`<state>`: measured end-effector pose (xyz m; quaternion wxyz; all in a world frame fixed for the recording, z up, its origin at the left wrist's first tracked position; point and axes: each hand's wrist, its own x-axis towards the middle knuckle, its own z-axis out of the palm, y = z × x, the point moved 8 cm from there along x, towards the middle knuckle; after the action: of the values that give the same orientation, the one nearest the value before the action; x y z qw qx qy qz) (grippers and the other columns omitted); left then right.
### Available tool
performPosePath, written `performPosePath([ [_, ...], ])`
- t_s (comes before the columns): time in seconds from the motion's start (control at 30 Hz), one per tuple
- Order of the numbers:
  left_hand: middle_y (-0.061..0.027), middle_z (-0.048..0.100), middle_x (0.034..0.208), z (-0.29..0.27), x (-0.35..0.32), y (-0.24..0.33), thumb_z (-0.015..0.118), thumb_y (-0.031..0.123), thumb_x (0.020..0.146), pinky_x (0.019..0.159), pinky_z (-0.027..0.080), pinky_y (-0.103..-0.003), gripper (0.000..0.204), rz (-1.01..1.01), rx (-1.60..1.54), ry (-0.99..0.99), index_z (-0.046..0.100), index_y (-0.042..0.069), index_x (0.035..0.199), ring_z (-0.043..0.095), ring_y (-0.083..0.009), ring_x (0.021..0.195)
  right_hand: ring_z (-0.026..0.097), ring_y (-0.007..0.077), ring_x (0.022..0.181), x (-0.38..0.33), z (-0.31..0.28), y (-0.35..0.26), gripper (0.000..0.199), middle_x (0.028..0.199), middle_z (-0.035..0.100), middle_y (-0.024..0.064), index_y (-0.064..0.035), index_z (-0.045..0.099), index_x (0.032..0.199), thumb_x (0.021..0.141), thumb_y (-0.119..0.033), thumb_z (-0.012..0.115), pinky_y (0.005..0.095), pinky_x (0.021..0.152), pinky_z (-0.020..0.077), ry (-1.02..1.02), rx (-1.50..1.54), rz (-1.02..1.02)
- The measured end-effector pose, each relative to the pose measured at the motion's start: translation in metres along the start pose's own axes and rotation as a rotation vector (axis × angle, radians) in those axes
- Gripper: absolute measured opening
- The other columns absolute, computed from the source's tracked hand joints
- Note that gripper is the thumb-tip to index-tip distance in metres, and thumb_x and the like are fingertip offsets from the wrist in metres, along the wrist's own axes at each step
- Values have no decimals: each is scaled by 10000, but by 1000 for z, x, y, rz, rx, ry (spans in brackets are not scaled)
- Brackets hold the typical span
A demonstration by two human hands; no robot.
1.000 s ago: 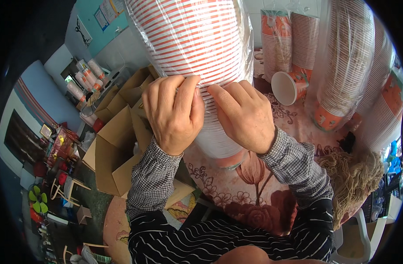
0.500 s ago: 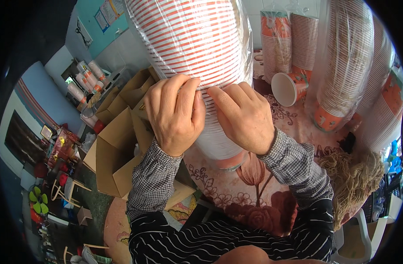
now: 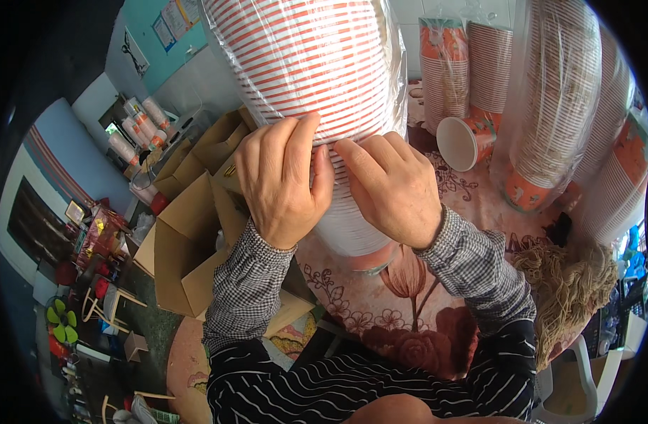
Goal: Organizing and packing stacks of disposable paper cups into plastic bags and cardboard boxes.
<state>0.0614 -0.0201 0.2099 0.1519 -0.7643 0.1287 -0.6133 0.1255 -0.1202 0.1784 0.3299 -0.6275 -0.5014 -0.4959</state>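
Observation:
A tall stack of white paper cups with orange-red bands point(image 3: 310, 63), wrapped in a clear plastic bag, stands in front of me. Its top runs out of view at the upper edge. My left hand point(image 3: 285, 177) is curled against the stack's left side, with the index finger and thumb a little apart on the plastic. On the other side my right hand point(image 3: 395, 184) presses its bent fingers to the cups at about the same height. Some fingertips are hidden behind the stack. The base of the stack rests on a pink floral tablecloth point(image 3: 352, 300).
More bagged cup stacks point(image 3: 557, 92) stand at the right, beside a single orange cup point(image 3: 458, 143) on its side. A bundle of beige string point(image 3: 568, 283) lies at the table's right edge. Opened cardboard boxes point(image 3: 190, 240) sit left of the table.
My left index finger has lifted slightly up the stack, widening its gap from the thumb. The right hand and the cups look unmoved.

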Motion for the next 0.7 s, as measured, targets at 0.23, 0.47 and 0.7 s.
performPosePath([
  [0.23,-100,618,1124,-1,6,0,675,112,865,884,438,-442,370,27,-10,5,638,58,1229,579,-302,1018,591,208,790,1,-1,0,385,864,554,48,-45,633,1133,753,-86,678,327,640,527,2,-2,-2],
  [0.47,-60,633,1011,-4,16,-6,641,56,869,863,440,-429,249,46,17,14,654,64,1118,598,-271,933,585,204,779,1,0,-1,379,847,542,43,-45,630,1123,748,-76,671,327,629,524,3,-2,1],
  [0.7,-37,611,957,-6,18,-10,650,40,847,880,436,-431,225,13,-33,23,675,83,1066,593,-255,906,577,204,766,2,-2,-2,383,839,532,43,-43,629,1120,739,-67,666,330,623,521,0,13,-3],
])
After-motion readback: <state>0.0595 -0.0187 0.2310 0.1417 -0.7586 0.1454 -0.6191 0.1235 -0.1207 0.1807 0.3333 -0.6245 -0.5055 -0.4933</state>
